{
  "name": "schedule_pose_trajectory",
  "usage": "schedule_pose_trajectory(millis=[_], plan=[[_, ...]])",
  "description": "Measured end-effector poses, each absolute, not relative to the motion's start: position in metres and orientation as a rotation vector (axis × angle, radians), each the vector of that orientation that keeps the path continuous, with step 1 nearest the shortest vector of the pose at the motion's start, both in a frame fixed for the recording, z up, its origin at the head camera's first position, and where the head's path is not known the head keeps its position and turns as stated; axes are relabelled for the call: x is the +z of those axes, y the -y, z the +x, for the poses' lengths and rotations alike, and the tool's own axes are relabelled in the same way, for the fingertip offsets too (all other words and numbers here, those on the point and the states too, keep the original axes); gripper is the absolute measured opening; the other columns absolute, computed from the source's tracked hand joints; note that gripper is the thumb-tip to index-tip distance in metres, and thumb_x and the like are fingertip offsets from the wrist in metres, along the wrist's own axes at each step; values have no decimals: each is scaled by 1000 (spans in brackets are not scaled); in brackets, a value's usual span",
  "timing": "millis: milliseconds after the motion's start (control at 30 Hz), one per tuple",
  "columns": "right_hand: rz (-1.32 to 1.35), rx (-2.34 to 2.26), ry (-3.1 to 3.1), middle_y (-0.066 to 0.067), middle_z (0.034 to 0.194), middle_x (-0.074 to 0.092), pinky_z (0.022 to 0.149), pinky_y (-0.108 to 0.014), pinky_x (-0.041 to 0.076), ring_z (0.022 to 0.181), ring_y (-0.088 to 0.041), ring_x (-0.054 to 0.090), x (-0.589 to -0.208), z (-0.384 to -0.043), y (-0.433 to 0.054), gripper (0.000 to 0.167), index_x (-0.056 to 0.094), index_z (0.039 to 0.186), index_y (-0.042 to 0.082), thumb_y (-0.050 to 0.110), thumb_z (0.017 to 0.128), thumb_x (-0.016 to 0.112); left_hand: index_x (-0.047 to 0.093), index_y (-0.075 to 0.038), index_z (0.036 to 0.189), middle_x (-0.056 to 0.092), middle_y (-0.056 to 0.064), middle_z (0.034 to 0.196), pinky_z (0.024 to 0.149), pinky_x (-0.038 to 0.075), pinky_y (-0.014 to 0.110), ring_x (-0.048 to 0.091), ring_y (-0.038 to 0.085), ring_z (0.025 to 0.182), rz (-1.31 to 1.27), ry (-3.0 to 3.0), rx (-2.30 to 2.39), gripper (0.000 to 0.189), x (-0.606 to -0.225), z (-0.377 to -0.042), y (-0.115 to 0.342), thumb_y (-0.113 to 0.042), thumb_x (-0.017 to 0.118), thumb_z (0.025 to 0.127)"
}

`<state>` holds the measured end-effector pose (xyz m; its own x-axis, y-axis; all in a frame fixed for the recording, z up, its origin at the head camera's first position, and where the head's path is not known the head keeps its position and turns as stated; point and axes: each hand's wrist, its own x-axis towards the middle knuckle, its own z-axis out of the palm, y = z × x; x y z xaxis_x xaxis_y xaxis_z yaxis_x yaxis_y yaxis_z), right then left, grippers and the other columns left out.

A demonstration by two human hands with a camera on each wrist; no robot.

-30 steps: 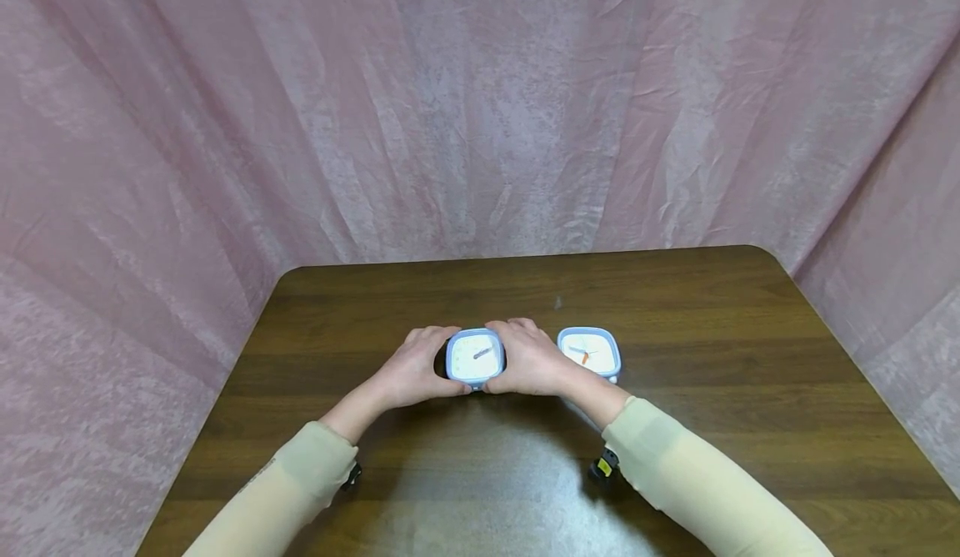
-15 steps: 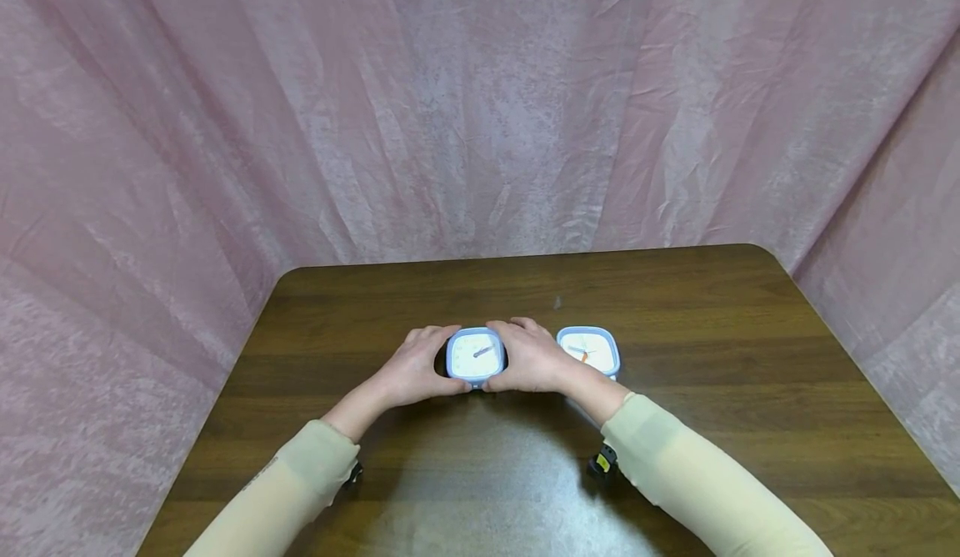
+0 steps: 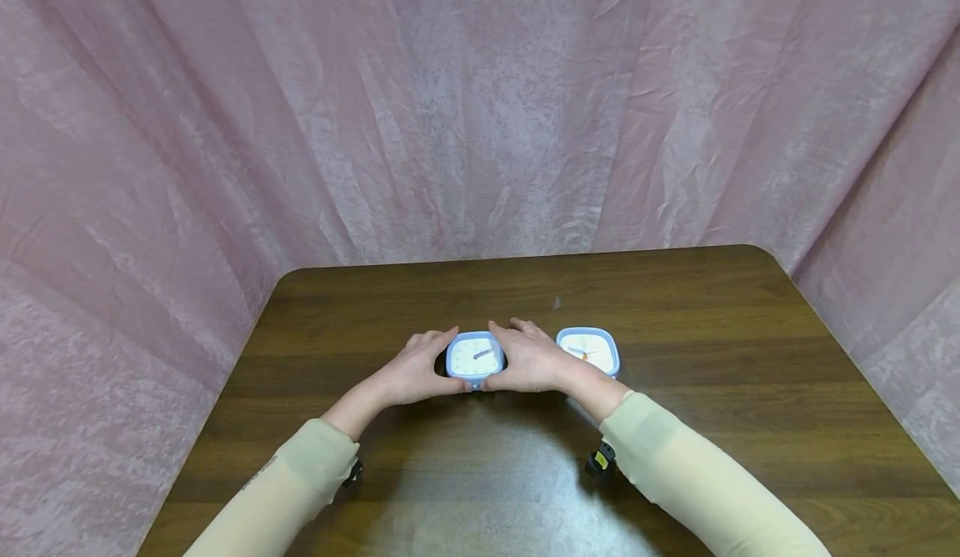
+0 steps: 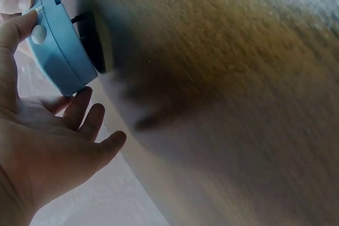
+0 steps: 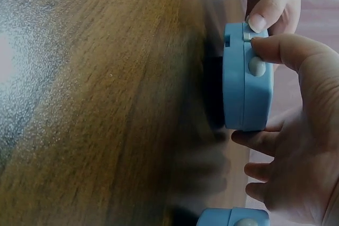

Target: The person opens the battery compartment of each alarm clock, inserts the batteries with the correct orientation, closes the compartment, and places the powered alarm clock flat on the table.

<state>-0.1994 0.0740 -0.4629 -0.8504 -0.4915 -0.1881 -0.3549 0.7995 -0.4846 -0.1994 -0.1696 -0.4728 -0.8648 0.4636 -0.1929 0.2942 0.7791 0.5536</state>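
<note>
A light blue alarm clock with a white face is held between both hands, face up, in the middle of the head view. My left hand grips its left side, thumb at the near edge. From the right side my right hand pinches the same clock, its thumb close to the other thumb. Round pale feet show on the clock in the right wrist view. A dark shadow lies on the table by the clock in the left wrist view. The fingers on the far side are partly hidden.
A second blue clock with an orange hand lies face up just right of the right hand, partly covered by that wrist. Both are at a brown wooden table. Pink curtains hang behind the table and at both sides.
The held clock has shifted very slightly, its far edge now a little lower in the head view. Both hands keep their hold with hardly any movement; the second clock stays put.
</note>
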Motion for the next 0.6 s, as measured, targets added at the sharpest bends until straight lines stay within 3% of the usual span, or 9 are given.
schedule_pose_trajectory(millis=[400, 600], plan=[[-680, -573, -2714, -5, 162, 37, 122, -52, 12, 154, -35, 17, -457, -198, -80, 105, 26, 163, 12, 66, 84, 70, 20, -14, 165, 33, 11, 162, 110, 34, 60, 29, 35, 146, 556, -2632, 789, 111, -471, -196, 172, -64, 76, 83], [-778, -582, -2824, -3, 161, 39, 121, -57, 10, 154, -36, 16, -446, -189, -106, 96, 27, 163, 15, 68, 91, 61, 19, -20, 165, 29, 9, 165, 113, 27, 65, 24, 37, 150, 564, -2764, 717, 104, -467, -190, 180, -78, 58, 88]])
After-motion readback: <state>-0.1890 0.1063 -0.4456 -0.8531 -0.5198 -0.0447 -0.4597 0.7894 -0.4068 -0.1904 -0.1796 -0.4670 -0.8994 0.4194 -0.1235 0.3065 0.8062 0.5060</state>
